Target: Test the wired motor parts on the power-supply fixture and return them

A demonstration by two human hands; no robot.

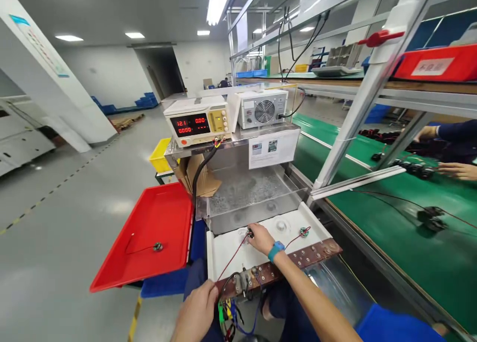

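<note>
My right hand (261,239), with a teal watch on its wrist, closes its fingers on a small dark wired part (250,234) over the white tray (223,250). From that part a red wire (234,256) runs down to my left hand (199,304). The fingers of my left hand are pinched on the wire's end, at the left end of a brown drilled strip (298,257). Clamps and a dark cable (242,282) sit on the strip beside it. To the right in the white tray lies a round green circuit board (304,231) with red wires.
A red tray (149,217) at left holds another wired round part (158,246). A power supply (197,123) with lit red digits stands on the metal shelf ahead. At right, a co-worker's hands (458,170) are over a green conveyor (402,208) carrying dark parts (430,217).
</note>
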